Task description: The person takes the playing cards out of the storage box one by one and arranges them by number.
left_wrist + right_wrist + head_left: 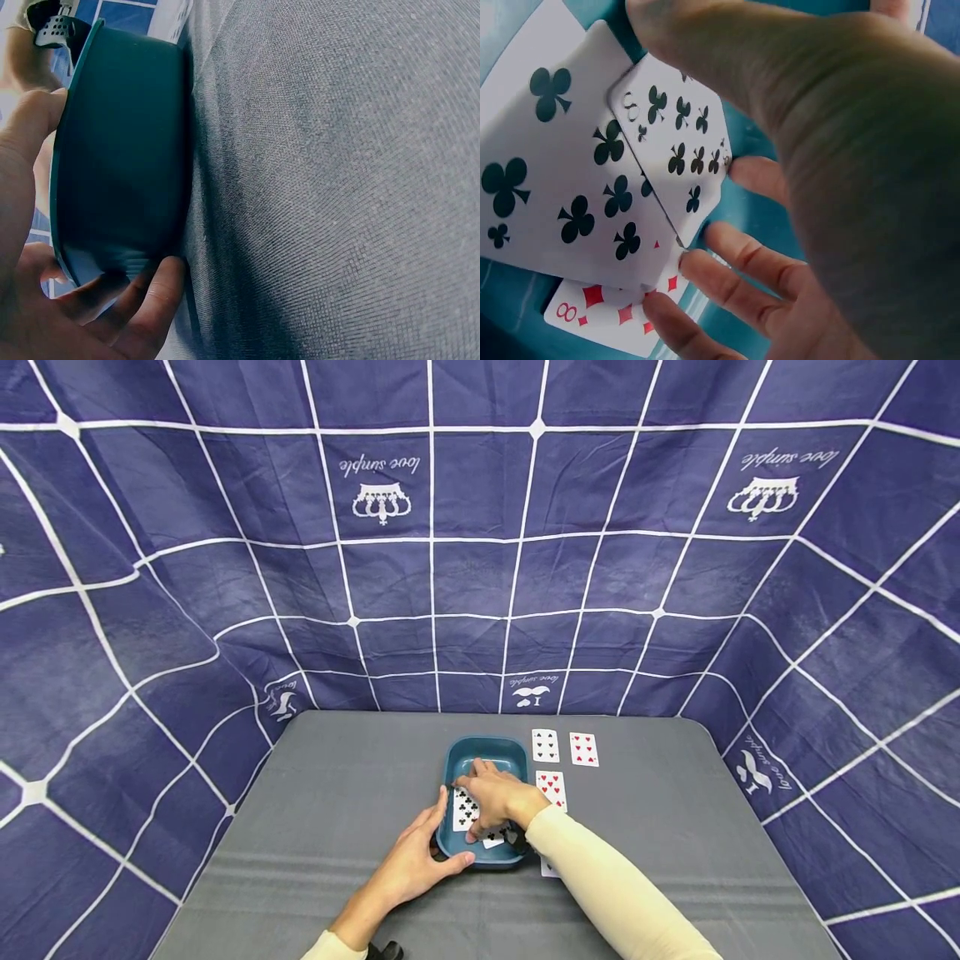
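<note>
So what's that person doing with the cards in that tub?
The person's left hand holds the near-left corner of a blue plastic tub on the grey table. Their right hand is inside, among clubs cards and a partly covered eight of diamonds. More playing cards, including a six of hearts, lie to the tub's right.

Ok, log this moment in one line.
left hand: holds blue tub | right hand: inside, touching cards | heart cards: outside, on table
</note>
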`<state>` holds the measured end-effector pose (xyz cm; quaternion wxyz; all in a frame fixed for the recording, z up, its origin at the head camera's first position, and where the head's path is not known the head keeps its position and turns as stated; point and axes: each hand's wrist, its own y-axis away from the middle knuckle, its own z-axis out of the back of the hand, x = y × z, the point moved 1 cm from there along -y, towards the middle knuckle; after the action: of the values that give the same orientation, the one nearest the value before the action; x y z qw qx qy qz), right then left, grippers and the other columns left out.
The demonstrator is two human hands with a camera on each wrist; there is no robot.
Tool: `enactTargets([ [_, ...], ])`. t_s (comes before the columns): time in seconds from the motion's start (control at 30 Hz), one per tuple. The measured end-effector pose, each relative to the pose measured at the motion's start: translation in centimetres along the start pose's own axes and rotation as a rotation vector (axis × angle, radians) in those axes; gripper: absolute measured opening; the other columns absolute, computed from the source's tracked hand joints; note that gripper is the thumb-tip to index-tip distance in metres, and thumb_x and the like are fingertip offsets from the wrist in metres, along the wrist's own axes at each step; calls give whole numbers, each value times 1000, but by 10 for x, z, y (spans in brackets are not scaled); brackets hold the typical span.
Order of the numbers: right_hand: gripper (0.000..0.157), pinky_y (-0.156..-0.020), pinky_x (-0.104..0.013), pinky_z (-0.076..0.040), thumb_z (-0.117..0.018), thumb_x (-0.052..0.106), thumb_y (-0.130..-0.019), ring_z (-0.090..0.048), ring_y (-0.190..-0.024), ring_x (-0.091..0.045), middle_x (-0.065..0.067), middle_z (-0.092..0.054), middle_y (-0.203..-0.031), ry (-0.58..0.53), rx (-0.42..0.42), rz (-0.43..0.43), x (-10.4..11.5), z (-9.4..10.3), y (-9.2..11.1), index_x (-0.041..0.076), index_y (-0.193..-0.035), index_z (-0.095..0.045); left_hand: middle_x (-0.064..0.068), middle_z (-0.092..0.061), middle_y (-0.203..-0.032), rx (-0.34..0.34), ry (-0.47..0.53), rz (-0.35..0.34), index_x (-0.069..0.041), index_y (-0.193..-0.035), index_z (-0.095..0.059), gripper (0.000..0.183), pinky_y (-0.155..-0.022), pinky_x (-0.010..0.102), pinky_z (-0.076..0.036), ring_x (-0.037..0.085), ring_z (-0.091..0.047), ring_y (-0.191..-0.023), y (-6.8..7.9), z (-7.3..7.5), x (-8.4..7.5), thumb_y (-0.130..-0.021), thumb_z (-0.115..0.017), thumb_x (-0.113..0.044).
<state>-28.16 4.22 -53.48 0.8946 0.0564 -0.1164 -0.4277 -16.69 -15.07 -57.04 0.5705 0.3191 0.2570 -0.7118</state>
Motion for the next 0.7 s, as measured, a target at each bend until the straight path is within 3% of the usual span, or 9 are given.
enactTargets([
  [0.7, 86, -108, -42, -66, -109, 51, -80, -61, -132, -22, -4, -62, -146, -34, -35, 14, 0, -5, -2, 28, -153, -71, 22, -53, -178, 4, 5, -10, -14, -187, -23, 125, -124, 60, -58, 41, -59, -159, -1, -2, 3, -95, -96, -57],
])
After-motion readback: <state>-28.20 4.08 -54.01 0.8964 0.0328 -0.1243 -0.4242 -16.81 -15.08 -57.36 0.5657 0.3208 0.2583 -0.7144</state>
